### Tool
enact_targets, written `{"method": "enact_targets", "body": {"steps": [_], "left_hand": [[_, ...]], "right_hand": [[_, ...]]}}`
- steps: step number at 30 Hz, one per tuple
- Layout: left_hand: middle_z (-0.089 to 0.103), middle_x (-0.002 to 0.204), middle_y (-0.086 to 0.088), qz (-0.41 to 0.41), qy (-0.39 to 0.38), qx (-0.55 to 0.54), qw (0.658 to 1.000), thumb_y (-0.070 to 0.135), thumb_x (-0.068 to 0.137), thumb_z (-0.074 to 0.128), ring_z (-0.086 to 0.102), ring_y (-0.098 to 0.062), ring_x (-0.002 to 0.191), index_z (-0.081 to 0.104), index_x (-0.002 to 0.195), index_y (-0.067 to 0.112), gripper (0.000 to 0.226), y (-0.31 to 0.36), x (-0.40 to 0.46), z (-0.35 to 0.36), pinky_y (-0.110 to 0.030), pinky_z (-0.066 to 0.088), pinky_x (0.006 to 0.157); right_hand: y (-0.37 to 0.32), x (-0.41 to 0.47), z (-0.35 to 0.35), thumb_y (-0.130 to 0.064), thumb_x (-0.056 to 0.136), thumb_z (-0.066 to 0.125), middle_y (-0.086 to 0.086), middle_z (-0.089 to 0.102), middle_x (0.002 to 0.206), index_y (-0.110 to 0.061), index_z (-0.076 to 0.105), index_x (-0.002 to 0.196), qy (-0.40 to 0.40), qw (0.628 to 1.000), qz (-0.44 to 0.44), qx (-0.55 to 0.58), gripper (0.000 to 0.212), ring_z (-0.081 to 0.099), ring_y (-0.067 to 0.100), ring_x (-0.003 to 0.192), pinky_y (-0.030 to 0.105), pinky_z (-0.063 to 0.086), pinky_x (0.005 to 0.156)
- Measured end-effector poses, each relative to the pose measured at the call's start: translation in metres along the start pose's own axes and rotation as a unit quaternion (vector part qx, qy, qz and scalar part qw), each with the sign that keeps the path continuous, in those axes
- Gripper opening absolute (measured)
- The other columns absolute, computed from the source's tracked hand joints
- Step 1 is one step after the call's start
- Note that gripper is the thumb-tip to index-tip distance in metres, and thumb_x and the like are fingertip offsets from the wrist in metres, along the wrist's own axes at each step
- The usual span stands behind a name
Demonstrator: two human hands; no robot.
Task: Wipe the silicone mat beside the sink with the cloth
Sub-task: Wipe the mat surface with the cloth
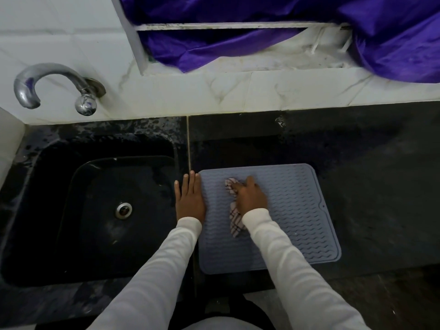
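We start at the silicone mat (pixel 292 210), a grey-blue ribbed sheet lying flat on the dark worktop (pixel 369 186) just to the right of the sink (pixel 100 210). Its long axis runs away from us, from the worktop's near edge toward the tiled wall (pixel 214 91). On its far-left part lies the cloth (pixel 234 219), a checked rag bunched into a narrow strip that also runs roughly along the mat's length.

Our right hand (pixel 251 196) presses down on the cloth, fingers curled over its far end and gripping it, while the near end trails out beside the white sleeve (pixel 273 239). Our left hand (pixel 189 198) lies flat, fingers straight and together, on the worktop strip between sink and mat, its outer edge touching the mat's left border, seemingly to keep the mat from sliding.

The relation that matters: most of the unwiped-looking surface lies to the right of and nearer than the right hand, so we judge the next strokes should sweep rightward and back toward us. The right hand, already on the cloth, is the one to make them.

Beyond, a chrome tap (pixel 54 84) curves over the sink, and purple fabric (pixel 262 32) hangs over the ledge behind.
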State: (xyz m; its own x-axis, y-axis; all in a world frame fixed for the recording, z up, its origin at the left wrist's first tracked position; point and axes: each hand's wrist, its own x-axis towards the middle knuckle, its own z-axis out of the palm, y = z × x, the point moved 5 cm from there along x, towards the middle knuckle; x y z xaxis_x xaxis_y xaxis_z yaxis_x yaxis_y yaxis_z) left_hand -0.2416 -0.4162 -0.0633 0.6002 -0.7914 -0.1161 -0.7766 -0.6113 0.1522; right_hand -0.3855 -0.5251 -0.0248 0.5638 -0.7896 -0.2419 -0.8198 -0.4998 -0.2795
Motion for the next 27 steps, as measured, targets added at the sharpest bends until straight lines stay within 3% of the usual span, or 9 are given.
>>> {"method": "enact_targets", "body": {"steps": [5, 9, 13, 20, 27], "left_hand": [[0.003, 0.163, -0.007, 0.003, 0.014, -0.012, 1.0, 0.018, 0.101, 0.034, -0.002, -0.025, 0.15, 0.002, 0.155, 0.013, 0.063, 0.001, 0.001, 0.0, -0.045, -0.018, 0.116], [0.002, 0.163, -0.01, 0.01, 0.009, 0.008, 1.0, 0.019, 0.1, 0.036, -0.002, -0.027, 0.15, 0.0, 0.155, 0.011, 0.065, -0.001, 0.002, 0.004, -0.048, -0.011, 0.119], [-0.002, 0.163, -0.01, 0.013, 0.008, 0.017, 1.0, 0.021, 0.101, 0.033, -0.006, -0.027, 0.15, -0.003, 0.154, 0.01, 0.066, 0.001, 0.003, 0.005, -0.047, -0.014, 0.118], [0.003, 0.163, -0.012, 0.012, 0.015, 0.002, 1.0, 0.016, 0.099, 0.037, -0.002, -0.028, 0.15, 0.002, 0.155, 0.01, 0.066, 0.002, 0.004, 0.008, -0.046, -0.013, 0.119], [0.006, 0.162, -0.016, 0.015, 0.014, 0.015, 1.0, 0.014, 0.098, 0.04, 0.001, -0.032, 0.149, 0.004, 0.154, 0.007, 0.067, 0.004, 0.005, 0.008, -0.045, -0.015, 0.118]], "right_hand": [[0.079, 0.003, -0.026, -0.019, 0.091, 0.05, 0.015, 0.045, 0.128, -0.035, 0.052, 0.132, 0.025, 0.997, 0.07, 0.001, 0.044, 0.054, 0.038, 0.105, 0.043, 0.049, 0.084], [0.148, 0.0, -0.053, -0.031, 0.096, 0.052, 0.018, 0.046, 0.129, -0.025, 0.058, 0.127, 0.053, 0.986, 0.16, 0.009, 0.032, 0.056, 0.04, 0.107, 0.047, 0.048, 0.09], [0.209, -0.003, -0.077, -0.039, 0.098, 0.045, 0.019, 0.043, 0.133, -0.033, 0.061, 0.126, 0.081, 0.971, 0.227, -0.01, 0.033, 0.057, 0.045, 0.105, 0.047, 0.047, 0.09], [0.216, 0.002, -0.074, -0.028, 0.096, 0.049, 0.017, 0.046, 0.121, -0.028, 0.067, 0.117, 0.118, 0.962, 0.247, 0.012, 0.028, 0.059, 0.043, 0.089, 0.043, 0.047, 0.078], [0.216, 0.002, -0.071, -0.024, 0.093, 0.051, 0.013, 0.046, 0.117, -0.026, 0.065, 0.118, 0.125, 0.958, 0.251, 0.051, 0.029, 0.058, 0.04, 0.092, 0.044, 0.051, 0.084]]}}
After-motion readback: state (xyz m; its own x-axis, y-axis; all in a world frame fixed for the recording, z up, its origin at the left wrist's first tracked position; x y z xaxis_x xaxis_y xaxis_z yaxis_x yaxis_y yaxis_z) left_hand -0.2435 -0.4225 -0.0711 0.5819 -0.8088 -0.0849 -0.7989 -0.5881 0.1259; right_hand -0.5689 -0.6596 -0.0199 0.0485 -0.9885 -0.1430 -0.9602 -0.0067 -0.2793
